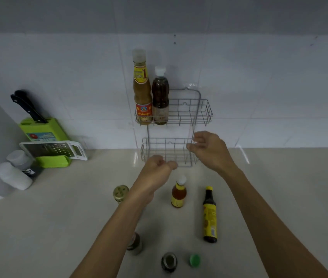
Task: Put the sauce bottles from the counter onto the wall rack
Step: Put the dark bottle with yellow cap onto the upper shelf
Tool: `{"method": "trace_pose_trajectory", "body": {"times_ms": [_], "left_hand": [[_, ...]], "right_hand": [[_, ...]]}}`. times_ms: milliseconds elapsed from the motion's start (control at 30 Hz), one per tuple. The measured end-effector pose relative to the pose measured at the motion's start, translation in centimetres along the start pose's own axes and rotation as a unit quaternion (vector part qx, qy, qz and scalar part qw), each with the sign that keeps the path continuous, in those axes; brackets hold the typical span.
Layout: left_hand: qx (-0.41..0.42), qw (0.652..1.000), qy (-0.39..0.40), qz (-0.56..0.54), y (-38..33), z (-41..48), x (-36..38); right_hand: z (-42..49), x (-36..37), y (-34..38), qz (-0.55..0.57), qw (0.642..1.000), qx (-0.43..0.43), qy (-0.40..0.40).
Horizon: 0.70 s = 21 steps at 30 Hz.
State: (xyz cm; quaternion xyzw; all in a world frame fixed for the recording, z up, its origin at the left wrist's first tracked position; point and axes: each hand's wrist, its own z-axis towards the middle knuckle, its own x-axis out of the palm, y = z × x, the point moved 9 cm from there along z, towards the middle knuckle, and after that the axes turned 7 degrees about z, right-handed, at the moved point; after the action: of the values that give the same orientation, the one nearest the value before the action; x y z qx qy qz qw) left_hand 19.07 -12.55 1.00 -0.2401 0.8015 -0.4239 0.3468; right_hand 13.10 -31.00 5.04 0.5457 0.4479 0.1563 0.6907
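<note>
Nothing is held: the left hand is loosely curled and the right hand half open, both raised before the lower basket of the wall rack. Two bottles are stood in the upper basket. On the surface, the small amber bottle and dark bottle are nearest; one must be grasped next.

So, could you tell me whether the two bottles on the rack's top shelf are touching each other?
Touching. In the head view the tall yellow-labelled bottle and the dark bottle stand side by side in the top shelf, their bodies meeting with no visible gap.
</note>
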Motion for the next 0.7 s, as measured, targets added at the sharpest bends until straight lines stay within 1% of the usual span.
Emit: {"method": "trace_pose_trajectory", "body": {"times_ms": [100,133,167,233,267,333,367,433,500,567,700], "left_hand": [[-0.027,0.998,0.049,0.032,3.2,-1.1,2.6],[-0.033,0.997,0.062,0.043,4.2,-1.3,3.3],[-0.037,0.995,0.071,0.054,5.0,-1.6,3.9],[-0.044,0.992,0.093,0.075,6.4,-1.8,5.3],[-0.048,0.99,0.103,0.086,7.0,-1.9,5.9],[-0.054,0.986,0.122,0.102,8.0,-2.0,7.0],[-0.058,0.984,0.129,0.108,8.5,-2.0,7.5],[-0.064,0.981,0.139,0.123,9.4,-2.0,8.2],[-0.064,0.977,0.153,0.133,9.9,-2.2,8.7],[-0.057,0.975,0.168,0.13,10.0,-2.6,9.3],[-0.034,0.975,0.19,0.111,9.4,-3.3,9.9]], "right_hand": [[-3.3,-0.5,-6.0,-0.058,0.996,0.059,-0.016],[-4.3,-0.4,-8.3,-0.084,0.993,0.088,-0.009],[-5.3,0.0,-10.6,-0.123,0.985,0.12,0.009],[-7.3,1.0,-15.2,-0.203,0.959,0.19,0.059],[-8.4,1.5,-17.1,-0.222,0.945,0.226,0.078],[-10.4,2.6,-19.9,-0.228,0.926,0.284,0.102],[-11.1,3.2,-20.9,-0.23,0.92,0.299,0.106],[-11.9,3.7,-21.9,-0.234,0.918,0.308,0.085],[-12.0,3.7,-22.4,-0.216,0.926,0.304,0.055],[-12.0,3.8,-22.6,-0.171,0.935,0.307,0.057],[-13.2,3.3,-21.7,0.018,0.941,0.332,0.058]]}}
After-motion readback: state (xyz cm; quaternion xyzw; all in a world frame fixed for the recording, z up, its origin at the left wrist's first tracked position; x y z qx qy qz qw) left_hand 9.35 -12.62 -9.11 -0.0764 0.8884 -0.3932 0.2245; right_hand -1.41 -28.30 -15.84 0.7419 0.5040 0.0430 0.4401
